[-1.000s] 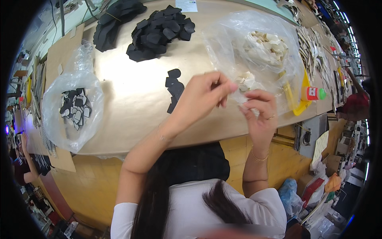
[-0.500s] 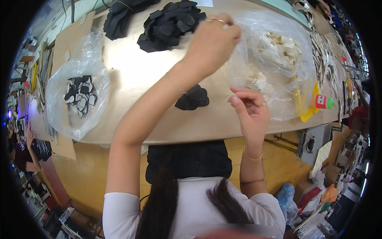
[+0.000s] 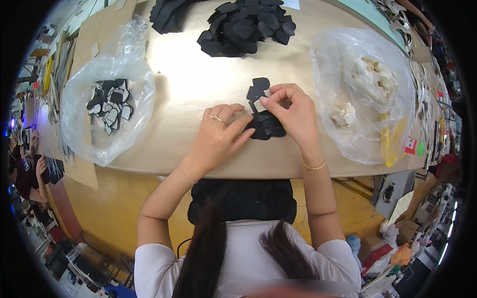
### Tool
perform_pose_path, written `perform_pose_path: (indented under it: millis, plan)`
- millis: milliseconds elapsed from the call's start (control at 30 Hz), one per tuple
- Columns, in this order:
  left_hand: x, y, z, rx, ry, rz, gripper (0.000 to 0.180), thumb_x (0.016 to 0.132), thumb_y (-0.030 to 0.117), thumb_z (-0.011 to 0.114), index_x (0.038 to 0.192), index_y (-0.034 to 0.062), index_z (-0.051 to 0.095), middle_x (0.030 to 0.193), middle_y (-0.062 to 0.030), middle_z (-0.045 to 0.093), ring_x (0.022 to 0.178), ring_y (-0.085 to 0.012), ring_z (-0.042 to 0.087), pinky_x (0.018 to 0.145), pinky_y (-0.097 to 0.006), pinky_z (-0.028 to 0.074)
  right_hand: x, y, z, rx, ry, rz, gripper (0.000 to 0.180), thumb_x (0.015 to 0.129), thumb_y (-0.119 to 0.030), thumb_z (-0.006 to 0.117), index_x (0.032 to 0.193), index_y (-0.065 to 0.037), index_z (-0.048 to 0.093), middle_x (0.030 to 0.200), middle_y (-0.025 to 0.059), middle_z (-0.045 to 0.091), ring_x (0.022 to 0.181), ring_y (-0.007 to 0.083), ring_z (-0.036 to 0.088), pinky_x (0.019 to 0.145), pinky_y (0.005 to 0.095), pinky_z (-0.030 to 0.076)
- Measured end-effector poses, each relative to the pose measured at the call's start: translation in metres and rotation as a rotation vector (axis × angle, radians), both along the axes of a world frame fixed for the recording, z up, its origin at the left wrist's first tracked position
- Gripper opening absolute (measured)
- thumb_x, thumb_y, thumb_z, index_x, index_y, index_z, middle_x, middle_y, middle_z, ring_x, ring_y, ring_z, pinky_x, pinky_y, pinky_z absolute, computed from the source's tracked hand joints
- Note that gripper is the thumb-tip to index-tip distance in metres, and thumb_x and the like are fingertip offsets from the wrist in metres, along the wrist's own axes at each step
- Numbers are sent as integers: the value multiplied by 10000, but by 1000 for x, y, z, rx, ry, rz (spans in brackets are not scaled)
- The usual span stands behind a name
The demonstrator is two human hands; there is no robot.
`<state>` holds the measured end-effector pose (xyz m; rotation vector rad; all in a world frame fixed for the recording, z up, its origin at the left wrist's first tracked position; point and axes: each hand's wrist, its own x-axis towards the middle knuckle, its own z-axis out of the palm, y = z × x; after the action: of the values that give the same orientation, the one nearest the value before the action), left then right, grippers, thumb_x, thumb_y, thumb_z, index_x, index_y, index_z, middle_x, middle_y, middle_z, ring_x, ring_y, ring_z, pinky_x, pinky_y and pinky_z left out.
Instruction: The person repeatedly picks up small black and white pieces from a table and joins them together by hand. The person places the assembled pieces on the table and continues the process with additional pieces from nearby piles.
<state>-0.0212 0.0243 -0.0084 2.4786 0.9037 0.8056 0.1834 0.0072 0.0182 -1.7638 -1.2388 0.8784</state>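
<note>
Several small black cut pieces [image 3: 268, 126] with rounded ends lie overlapping in front of me, partly covered by my hands. My right hand [image 3: 293, 111] pinches a small cream-coloured piece [image 3: 260, 105] between thumb and fingertips, right over the black ones. From the left, my left hand [image 3: 218, 131] reaches in with its fingers apart, the tips at the left edge of the black pieces. It appears to hold nothing.
Beyond my hands sits a big heap of black pieces [image 3: 243, 27], with another black stack [image 3: 166, 15] to its left. A clear plastic bag [image 3: 74, 124] carries black-and-white pieces [image 3: 110, 104]. On the right, another clear bag [image 3: 343, 144] bears cream pieces [image 3: 377, 82], near a red-and-green bottle [image 3: 412, 146].
My left arm has drawn back from the far side to beside the black pieces. My right hand has brought the cream piece over them. The black pieces, bunched before, now lie more spread out.
</note>
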Motion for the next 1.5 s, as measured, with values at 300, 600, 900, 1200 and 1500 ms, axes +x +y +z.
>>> perform_pose_path:
  millis: [300, 600, 900, 1200, 1500]
  plan:
    - [3, -3, -7, 77, 68, -28, 436, 806, 275, 793, 1207, 155, 669, 1211, -62, 585, 1061, -271, 552, 895, -417, 423, 22, 28, 3, -176, -79, 225, 249, 760, -189, 835, 752, 35, 727, 1000, 133, 667, 737, 192, 671, 705, 305, 538]
    - [7, -4, -6, 66, 98, -9, 528, 812, 368, 782, 1284, 174, 644, 1214, -92, 569, 1082, -288, 531, 924, -424, 401, 19, 31, 1, -174, -107, 242, 257, 747, -170, 837, 726, 43, 695, 910, 138, 631, 723, 209, 649, 679, 324, 536]
    - [9, -5, -6, 48, 142, 4, 548, 817, 391, 777, 1295, 164, 639, 1210, -100, 550, 1099, -295, 513, 927, -432, 388, 18, 33, -1, -164, -160, 254, 261, 742, -156, 845, 713, 47, 684, 905, 155, 624, 745, 246, 648, 698, 348, 534]
    - [13, -2, -4, 45, 144, 14, 468, 822, 363, 780, 1222, 146, 672, 1177, -112, 572, 1079, -293, 529, 907, -436, 392, 15, 16, -3, -83, -392, 101, 248, 777, -138, 838, 891, 8, 674, 968, 123, 582, 881, 260, 637, 779, 364, 513]
    - [28, 3, -2, -189, -45, 191, 327, 821, 236, 797, 1101, 104, 691, 1078, -81, 573, 1013, -273, 527, 862, -419, 386, 23, 4, -5, 2, -149, 185, 239, 789, -139, 847, 921, -1, 703, 1038, 67, 554, 870, 189, 622, 796, 315, 535]
